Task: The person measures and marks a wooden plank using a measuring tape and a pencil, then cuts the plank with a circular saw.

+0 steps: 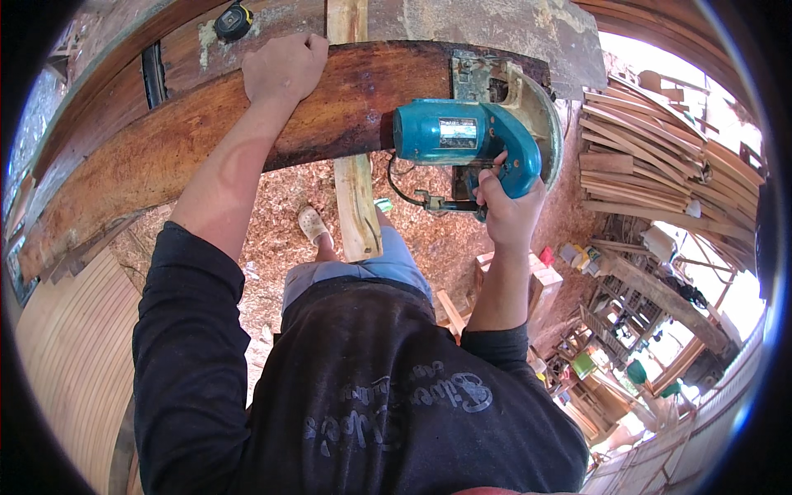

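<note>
A long, dark reddish-brown wooden plank [363, 91] lies across in front of me. My left hand [285, 70] is closed over its far edge, the fingertips hidden from above. At the plank's right end sits a teal circular saw [441, 132], its metal base plate on the wood and its pale blade guard toward the right. My right hand [507, 202] is wrapped round the saw's rear handle, with the fingers by the trigger. The blade itself is hidden. Beneath the plank, a pale wooden beam [358, 214] runs crosswise and sticks out toward me.
A tape measure [233, 22] lies on weathered boards beyond the plank. Stacked timber strips [643, 157] stand at the right. Wood shavings cover the floor [272, 198]. The saw's dark cord [398, 186] loops below its motor. A light grooved panel [78, 363] leans at the left.
</note>
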{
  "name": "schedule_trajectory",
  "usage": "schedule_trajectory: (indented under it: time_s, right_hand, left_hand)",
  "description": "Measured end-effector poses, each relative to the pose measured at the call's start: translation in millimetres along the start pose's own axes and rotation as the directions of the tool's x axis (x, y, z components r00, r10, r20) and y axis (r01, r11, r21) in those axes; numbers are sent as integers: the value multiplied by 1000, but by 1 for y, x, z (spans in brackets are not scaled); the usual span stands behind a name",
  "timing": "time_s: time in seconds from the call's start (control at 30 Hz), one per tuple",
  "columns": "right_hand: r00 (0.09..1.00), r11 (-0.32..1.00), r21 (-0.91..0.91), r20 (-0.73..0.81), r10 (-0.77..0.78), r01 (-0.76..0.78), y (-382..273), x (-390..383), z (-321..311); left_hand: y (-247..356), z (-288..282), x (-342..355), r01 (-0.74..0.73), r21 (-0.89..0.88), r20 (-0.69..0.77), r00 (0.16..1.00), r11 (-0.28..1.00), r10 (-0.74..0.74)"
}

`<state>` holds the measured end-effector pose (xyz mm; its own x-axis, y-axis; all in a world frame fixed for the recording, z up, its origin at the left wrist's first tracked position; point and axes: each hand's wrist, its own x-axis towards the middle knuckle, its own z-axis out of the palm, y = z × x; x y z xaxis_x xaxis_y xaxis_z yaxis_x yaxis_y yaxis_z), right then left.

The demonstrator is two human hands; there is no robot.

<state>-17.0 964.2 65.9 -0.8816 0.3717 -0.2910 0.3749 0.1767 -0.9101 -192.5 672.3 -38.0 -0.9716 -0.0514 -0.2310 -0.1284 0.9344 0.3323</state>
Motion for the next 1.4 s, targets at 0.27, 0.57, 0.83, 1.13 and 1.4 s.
schedule_trajectory:
  time_s: [0.27,0.57,0.83,1.13,1.4]
  right_hand:
    - [1000,999,51,2,3,-3,-1,1,2]
    - [1000,999,32,0,-17,17,0,4,2]
    - [1000,1000,30,-20,-1,2,-1,5,3]
    - [1000,1000,-19,-3,-6,6,-3,7,2]
    - [1000,1000,-6,12,-19,19,-1,10,1]
  left_hand:
    - [-2,2,1,-11,-7,-2,1000,1000,11]
    - [-1,1,1,0,-3,3,1000,1000,0]
    - [0,0,1,-14,-19,-4,1000,1000,14]
    - [2,1,1,9,-19,2,1000,1000,-8]
    - [1,1,1,20,4,9,1000,1000,-20]
